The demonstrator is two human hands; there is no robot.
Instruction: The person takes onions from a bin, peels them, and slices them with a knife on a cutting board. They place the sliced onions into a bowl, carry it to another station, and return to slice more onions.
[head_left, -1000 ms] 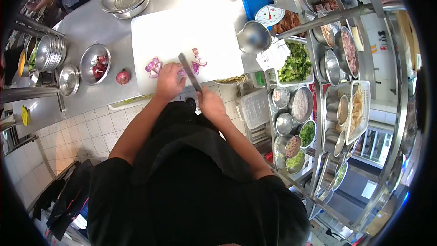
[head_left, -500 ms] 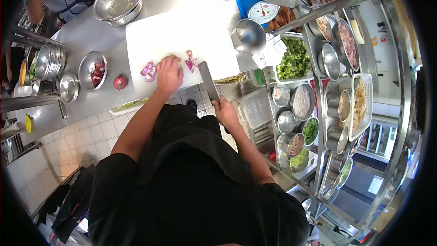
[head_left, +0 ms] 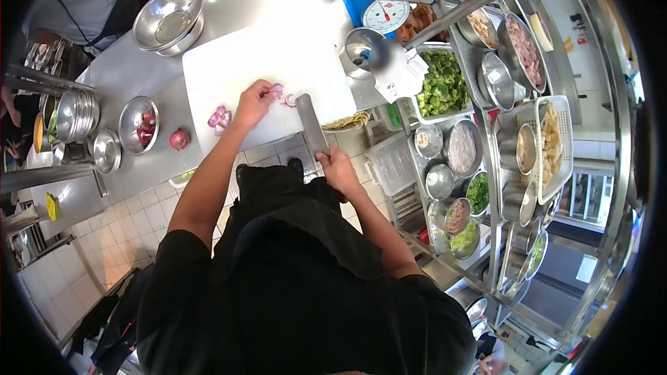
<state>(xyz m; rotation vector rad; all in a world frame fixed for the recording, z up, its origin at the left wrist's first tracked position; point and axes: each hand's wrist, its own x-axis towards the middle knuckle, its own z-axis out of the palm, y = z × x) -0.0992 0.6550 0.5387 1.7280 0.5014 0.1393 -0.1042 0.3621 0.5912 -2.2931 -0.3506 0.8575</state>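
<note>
since the earlier frame, the left hand [head_left: 254, 105] has moved right across the white board [head_left: 243, 55], from beside the cut onion chunks [head_left: 219, 119] to an onion piece [head_left: 276, 90]. its thumb and fingers are nearly closed, pinching that piece; thin onion slices [head_left: 289, 101] lie just right of it. the right hand [head_left: 337, 169] has its fingers closed around the handle of the knife [head_left: 313, 121], whose blade points away over the board's near edge. left of the board sits a whole red onion [head_left: 179, 140].
</note>
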